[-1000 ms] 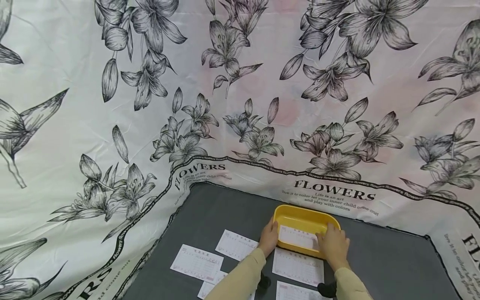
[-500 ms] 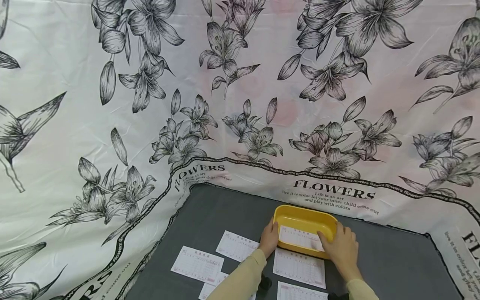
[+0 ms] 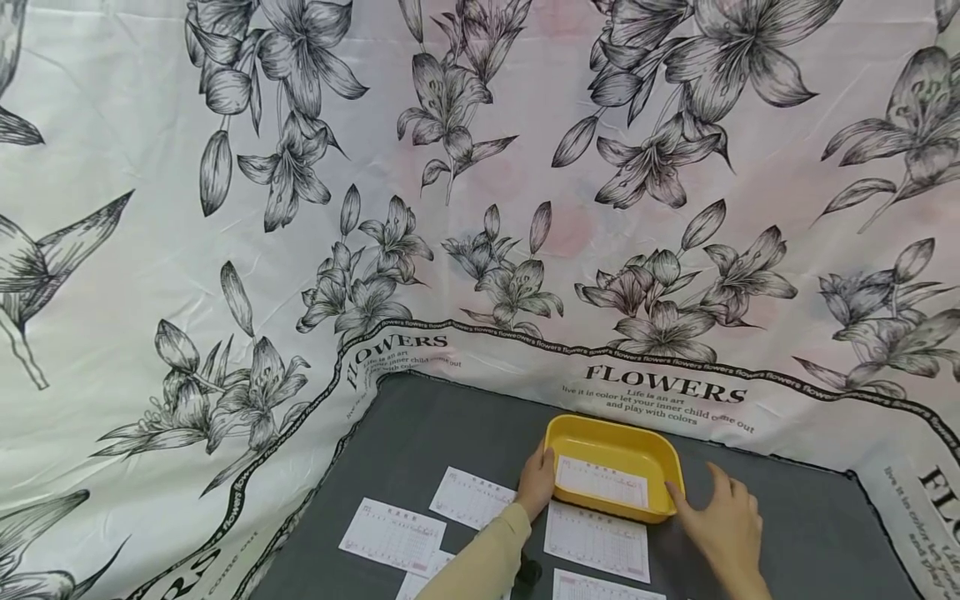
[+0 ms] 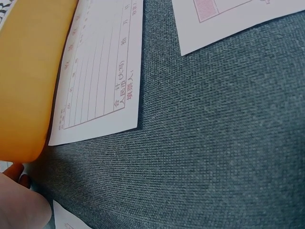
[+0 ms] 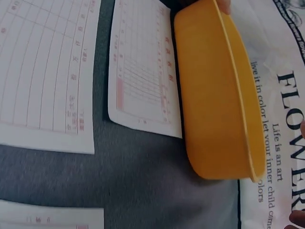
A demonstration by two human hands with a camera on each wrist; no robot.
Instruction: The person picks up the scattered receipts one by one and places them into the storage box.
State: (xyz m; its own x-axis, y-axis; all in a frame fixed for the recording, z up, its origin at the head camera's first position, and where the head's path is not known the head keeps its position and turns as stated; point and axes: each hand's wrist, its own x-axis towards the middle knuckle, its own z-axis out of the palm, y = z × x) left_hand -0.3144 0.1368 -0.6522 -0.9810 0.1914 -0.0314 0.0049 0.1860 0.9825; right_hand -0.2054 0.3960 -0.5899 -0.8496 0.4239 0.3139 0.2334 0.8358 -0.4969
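Note:
A yellow plastic tray [image 3: 611,433] with rounded corners lies near the far side of the dark table, one printed paper form [image 3: 600,482] inside it. My left hand [image 3: 537,483] grips the tray's left end, thumb at the rim; in the left wrist view only part of that hand [image 4: 21,205] shows beside the tray's wall [image 4: 28,81]. Fingers spread, my right hand [image 3: 723,525] is off the tray's right end; its thumb looks close to the rim in the head view. At the right wrist view's edge, only fingertips [image 5: 298,218] appear, apart from the tray [image 5: 214,95].
Another form [image 3: 596,542] lies just in front of the tray, and one more [image 3: 603,586] nearer still. Several forms, such as this one [image 3: 392,532], lie to the left, two overlapping. A floral cloth [image 3: 480,208] rises behind the table [image 3: 450,417].
My right hand has let go of the tray's right end and moved right, its fingers spreading. My left hand keeps its grip, and the tray stays nearly in place.

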